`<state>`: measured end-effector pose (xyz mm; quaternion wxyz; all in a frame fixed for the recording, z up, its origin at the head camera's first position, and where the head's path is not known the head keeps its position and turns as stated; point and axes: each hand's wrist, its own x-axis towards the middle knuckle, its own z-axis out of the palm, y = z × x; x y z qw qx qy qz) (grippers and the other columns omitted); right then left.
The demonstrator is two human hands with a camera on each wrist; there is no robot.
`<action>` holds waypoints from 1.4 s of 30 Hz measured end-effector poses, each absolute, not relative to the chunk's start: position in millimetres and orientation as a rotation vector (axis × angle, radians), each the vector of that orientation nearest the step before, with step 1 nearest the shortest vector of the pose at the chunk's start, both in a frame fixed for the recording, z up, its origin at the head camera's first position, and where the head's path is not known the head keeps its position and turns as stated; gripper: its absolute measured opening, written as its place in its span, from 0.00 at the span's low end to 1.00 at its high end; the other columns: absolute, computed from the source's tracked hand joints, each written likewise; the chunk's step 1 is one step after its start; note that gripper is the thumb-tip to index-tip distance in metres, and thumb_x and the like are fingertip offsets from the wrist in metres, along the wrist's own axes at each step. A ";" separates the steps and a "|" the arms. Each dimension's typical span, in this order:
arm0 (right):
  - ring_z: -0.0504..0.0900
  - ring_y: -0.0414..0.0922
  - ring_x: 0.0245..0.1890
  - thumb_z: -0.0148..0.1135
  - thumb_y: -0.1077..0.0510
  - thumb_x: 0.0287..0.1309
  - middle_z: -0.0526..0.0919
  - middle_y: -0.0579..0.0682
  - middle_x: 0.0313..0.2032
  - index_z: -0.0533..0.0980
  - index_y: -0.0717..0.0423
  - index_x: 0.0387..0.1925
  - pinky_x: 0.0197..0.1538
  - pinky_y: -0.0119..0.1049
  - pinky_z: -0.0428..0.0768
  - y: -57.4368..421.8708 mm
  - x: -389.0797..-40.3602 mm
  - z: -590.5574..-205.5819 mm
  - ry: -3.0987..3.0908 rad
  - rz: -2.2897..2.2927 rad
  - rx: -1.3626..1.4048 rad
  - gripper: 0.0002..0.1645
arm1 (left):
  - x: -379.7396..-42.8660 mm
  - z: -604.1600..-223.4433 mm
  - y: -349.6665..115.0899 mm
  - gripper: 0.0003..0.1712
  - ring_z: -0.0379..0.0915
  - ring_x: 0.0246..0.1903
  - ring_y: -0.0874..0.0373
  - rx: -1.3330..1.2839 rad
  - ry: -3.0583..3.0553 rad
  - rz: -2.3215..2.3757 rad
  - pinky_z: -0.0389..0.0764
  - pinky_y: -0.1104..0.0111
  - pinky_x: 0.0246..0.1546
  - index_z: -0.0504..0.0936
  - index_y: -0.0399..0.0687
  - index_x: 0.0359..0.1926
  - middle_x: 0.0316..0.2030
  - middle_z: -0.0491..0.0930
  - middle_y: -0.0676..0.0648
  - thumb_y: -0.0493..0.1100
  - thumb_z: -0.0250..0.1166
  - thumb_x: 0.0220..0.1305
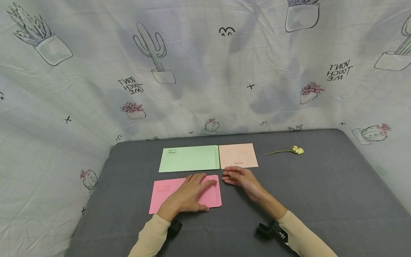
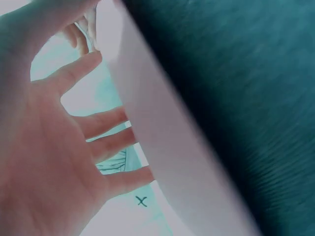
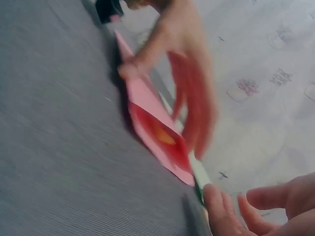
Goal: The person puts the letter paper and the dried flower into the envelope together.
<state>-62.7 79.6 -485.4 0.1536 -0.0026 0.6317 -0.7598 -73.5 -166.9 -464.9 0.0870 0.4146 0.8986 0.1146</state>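
Note:
A pink envelope (image 1: 173,189) lies on the grey table in front of me. My left hand (image 1: 191,192) spans its right half, thumb at the near edge and fingers toward the far edge, holding it across its width. In the right wrist view, the right end of the pink envelope (image 3: 145,96) gapes, and a small yellowish patch (image 3: 165,137) shows inside; what it is I cannot tell. Just past that end, my right hand (image 1: 242,180) hovers with loosely bent fingers, holding nothing. The left wrist view shows my left hand's fingertips (image 2: 145,174) against the paper.
Behind the pink envelope lies a light green envelope (image 1: 191,159). A peach envelope (image 1: 237,155) adjoins its right end. Farther right is a thin stem with pale yellow blossoms (image 1: 297,150). A cactus-print cloth (image 1: 199,100) hangs behind the grey table (image 1: 305,196).

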 end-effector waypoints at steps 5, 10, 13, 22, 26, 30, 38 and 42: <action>0.80 0.55 0.55 0.47 0.66 0.72 0.69 0.76 0.60 0.61 0.78 0.65 0.56 0.40 0.78 87.3 -79.3 -472.3 1.825 -2.156 -0.011 0.26 | -81.8 -448.9 -165.7 0.49 0.56 0.68 0.46 1.176 2.624 0.463 0.57 0.48 0.68 0.63 0.59 0.72 0.67 0.63 0.41 0.65 0.72 0.52; 0.78 0.57 0.58 0.47 0.65 0.73 0.68 0.75 0.62 0.60 0.78 0.66 0.57 0.40 0.77 88.4 -94.9 -467.6 1.812 -2.164 -0.003 0.27 | -103.5 -437.9 -158.0 0.45 0.55 0.69 0.42 1.160 2.611 0.541 0.56 0.46 0.68 0.64 0.56 0.72 0.69 0.61 0.37 0.59 0.71 0.57; 0.76 0.59 0.59 0.47 0.64 0.73 0.69 0.74 0.61 0.59 0.78 0.66 0.57 0.40 0.77 85.0 -103.1 -470.0 1.823 -2.156 -0.045 0.27 | -120.2 -441.1 -154.5 0.44 0.56 0.69 0.42 1.128 2.624 0.536 0.58 0.46 0.67 0.63 0.55 0.72 0.69 0.61 0.36 0.57 0.71 0.58; 0.85 0.46 0.48 0.52 0.60 0.71 0.79 0.69 0.52 0.64 0.81 0.61 0.50 0.35 0.81 71.6 -120.9 -477.7 1.857 -2.148 -0.091 0.28 | -156.1 -452.0 -147.1 0.46 0.52 0.71 0.41 1.055 2.652 0.434 0.56 0.44 0.68 0.62 0.55 0.73 0.71 0.57 0.35 0.56 0.72 0.58; 0.85 0.49 0.48 0.49 0.64 0.72 0.78 0.72 0.52 0.66 0.80 0.60 0.50 0.36 0.81 62.6 -127.5 -477.1 1.957 -2.078 0.028 0.24 | -166.2 -450.5 -145.3 0.47 0.48 0.72 0.41 0.987 2.642 0.340 0.52 0.41 0.68 0.61 0.58 0.73 0.72 0.55 0.37 0.55 0.73 0.56; 0.84 0.54 0.48 0.50 0.65 0.71 0.79 0.72 0.50 0.69 0.80 0.58 0.49 0.38 0.82 53.4 -131.1 -474.3 2.085 -1.970 0.040 0.22 | -175.4 -450.2 -144.6 0.52 0.43 0.74 0.41 0.952 2.604 0.299 0.48 0.40 0.69 0.58 0.60 0.75 0.74 0.52 0.39 0.56 0.75 0.53; 0.80 0.60 0.52 0.52 0.67 0.69 0.76 0.73 0.53 0.70 0.80 0.57 0.51 0.39 0.81 61.7 -149.0 -470.9 2.065 -1.891 -0.020 0.21 | -193.6 -449.7 -127.6 0.54 0.49 0.72 0.43 0.894 2.607 0.275 0.49 0.42 0.69 0.58 0.61 0.75 0.72 0.56 0.41 0.56 0.77 0.50; 0.80 0.59 0.53 0.53 0.66 0.69 0.76 0.72 0.54 0.70 0.79 0.57 0.51 0.39 0.81 68.3 -157.4 -472.7 2.059 -1.866 -0.044 0.21 | -197.1 -448.6 -120.0 0.53 0.54 0.70 0.42 0.867 2.639 0.255 0.54 0.42 0.68 0.60 0.63 0.74 0.70 0.59 0.41 0.58 0.76 0.50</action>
